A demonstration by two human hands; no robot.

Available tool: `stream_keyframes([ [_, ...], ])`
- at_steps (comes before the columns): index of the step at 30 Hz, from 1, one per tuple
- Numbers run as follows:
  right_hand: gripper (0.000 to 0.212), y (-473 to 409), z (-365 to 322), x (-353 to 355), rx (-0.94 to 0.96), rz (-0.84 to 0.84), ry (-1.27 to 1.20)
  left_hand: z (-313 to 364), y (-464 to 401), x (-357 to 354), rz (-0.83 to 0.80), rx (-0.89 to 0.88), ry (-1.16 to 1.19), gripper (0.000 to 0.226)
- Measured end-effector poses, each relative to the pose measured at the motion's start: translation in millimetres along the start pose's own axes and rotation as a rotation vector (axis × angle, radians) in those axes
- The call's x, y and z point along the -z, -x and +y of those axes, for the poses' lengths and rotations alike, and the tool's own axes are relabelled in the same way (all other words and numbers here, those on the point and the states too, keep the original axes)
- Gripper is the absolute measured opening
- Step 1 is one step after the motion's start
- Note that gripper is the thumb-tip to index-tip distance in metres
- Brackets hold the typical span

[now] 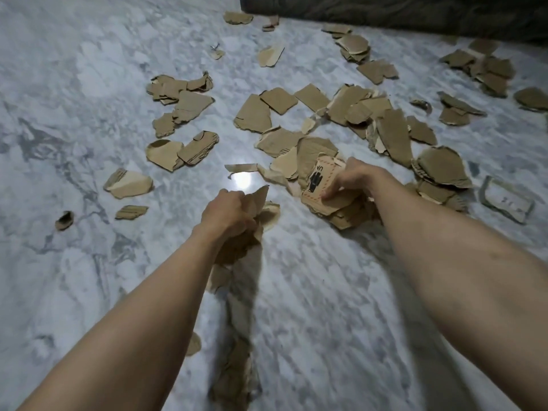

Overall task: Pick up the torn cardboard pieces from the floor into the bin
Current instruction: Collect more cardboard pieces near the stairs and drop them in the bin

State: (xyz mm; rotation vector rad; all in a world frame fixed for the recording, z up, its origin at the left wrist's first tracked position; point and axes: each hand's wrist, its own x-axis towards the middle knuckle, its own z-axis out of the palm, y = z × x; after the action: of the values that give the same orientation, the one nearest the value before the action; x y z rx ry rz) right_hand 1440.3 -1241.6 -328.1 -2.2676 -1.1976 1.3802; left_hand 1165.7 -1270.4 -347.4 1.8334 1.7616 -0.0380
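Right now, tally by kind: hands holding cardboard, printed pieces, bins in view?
Hands holding cardboard: 2, left hand and right hand
Printed cardboard pieces: 2, red-bordered printed piece held by the right hand, white-edged printed piece on the floor
Bins in view: 0
Total: 4

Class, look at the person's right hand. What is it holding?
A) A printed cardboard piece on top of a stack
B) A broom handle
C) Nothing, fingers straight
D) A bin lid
A: the right hand grips a printed cardboard piece with black marks and a red dashed border, atop a stack.
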Motion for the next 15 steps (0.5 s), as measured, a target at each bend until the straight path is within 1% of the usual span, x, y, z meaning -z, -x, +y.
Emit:
stream_keyframes([
  [1, 0.070, -3.1, -2.2, -2.6, -0.027, -0.001, 0.031, 0.9, 0.1, -1.1, 0.001, -0.002, -0.017, 0.049],
  [3, 0.093, -7.8, -6.6, -6.2, -0.065, 0.005, 0.074, 1.0, 0.5, -3.2, 0.011, 0.002, -0.060, 0.054],
  [4, 0.102, -9.5, -8.5, -8.0, -0.075, 0.013, 0.102, 0.2, 1.5, -4.8, 0.018, 0.014, -0.081, 0.055],
  [5, 0.103, -11.5, -9.1, -9.0, -0.087, 0.034, 0.140, -0.4, 3.0, -5.8, 0.024, 0.033, -0.094, 0.057],
  [8, 0.097, -9.4, -7.4, -11.5, -0.095, 0.121, 0.182, -1.5, 6.9, -6.4, 0.028, 0.075, -0.092, 0.062],
  [9, 0.094, -7.1, -7.4, -12.7, -0.067, 0.135, 0.156, -2.8, 7.4, -7.5, 0.034, 0.069, -0.092, 0.062],
  [11, 0.079, 0.3, -7.4, -15.6, 0.033, 0.150, 0.112, -5.3, 11.2, -10.0, 0.057, 0.053, -0.072, 0.058],
  [13, 0.069, 12.3, -7.0, -19.0, 0.105, 0.161, 0.091, -7.9, 16.8, -11.1, 0.070, 0.076, 0.006, 0.052],
  [15, 0.068, 27.2, -5.6, -21.3, 0.166, 0.116, -0.045, -11.5, 25.2, -9.9, 0.041, 0.122, 0.124, 0.051],
])
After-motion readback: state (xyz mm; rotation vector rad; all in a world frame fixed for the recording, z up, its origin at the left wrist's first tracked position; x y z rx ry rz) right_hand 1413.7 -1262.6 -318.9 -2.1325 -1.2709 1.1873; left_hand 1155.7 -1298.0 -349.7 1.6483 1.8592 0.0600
